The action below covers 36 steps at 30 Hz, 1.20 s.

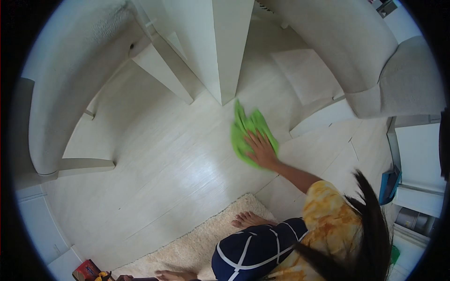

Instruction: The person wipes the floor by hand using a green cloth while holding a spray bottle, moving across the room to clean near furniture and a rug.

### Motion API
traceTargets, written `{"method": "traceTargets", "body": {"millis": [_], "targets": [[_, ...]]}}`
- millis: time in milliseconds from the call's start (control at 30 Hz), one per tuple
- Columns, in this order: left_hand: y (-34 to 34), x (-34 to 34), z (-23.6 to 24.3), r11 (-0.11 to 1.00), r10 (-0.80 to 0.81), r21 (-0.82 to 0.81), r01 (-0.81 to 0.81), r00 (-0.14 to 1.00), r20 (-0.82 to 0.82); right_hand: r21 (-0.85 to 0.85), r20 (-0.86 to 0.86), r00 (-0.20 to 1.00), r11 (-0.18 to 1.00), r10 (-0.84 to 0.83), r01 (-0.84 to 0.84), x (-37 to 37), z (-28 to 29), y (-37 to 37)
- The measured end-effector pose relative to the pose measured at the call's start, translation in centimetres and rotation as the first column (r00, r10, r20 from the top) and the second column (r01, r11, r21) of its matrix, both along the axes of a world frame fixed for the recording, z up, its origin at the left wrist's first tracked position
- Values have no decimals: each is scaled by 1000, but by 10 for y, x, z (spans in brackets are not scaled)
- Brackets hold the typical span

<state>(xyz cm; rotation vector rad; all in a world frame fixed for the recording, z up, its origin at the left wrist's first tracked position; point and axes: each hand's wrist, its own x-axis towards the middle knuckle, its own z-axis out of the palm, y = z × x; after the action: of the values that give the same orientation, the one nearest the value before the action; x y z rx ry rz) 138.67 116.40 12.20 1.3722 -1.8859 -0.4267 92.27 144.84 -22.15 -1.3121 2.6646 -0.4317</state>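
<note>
A bright green cloth (253,129) lies crumpled on the pale floor, its far end near the foot of a white upright panel. My right hand (261,151) rests flat on the cloth, fingers spread and pressing it to the floor. The cloth's near edge is slightly blurred. My right arm, in a yellow and white patterned sleeve (323,201), reaches in from the lower right. I cannot see my left hand.
The white panel (227,51) stands just beyond the cloth. A beige upholstered chair (89,79) with white legs is at left, another (337,42) at right. My bent knee (258,248) and bare feet are by a cream rug (201,239). A red packet (86,270) lies lower left.
</note>
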Motion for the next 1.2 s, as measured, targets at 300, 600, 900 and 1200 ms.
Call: {"method": "traceTargets", "body": {"millis": [300, 600, 900, 1200], "targets": [[5, 11, -11, 993, -25, 115, 16, 996, 85, -133, -194, 905, 924, -379, 358, -122, 11, -34], [-13, -131, -84, 850, -506, 153, 504, 862, -26, -3, 108, 993, 999, 52, -52, 83, 20, 27], [51, -236, -56, 438, -882, 264, 860, 468, -62, -135, -237, 478, 516, -846, 846, 27, 1, 312], [58, -237, -66, 468, -845, 67, 881, 469, -256, -423, 573, 720, 612, -391, 668, 114, 9, 36]]}}
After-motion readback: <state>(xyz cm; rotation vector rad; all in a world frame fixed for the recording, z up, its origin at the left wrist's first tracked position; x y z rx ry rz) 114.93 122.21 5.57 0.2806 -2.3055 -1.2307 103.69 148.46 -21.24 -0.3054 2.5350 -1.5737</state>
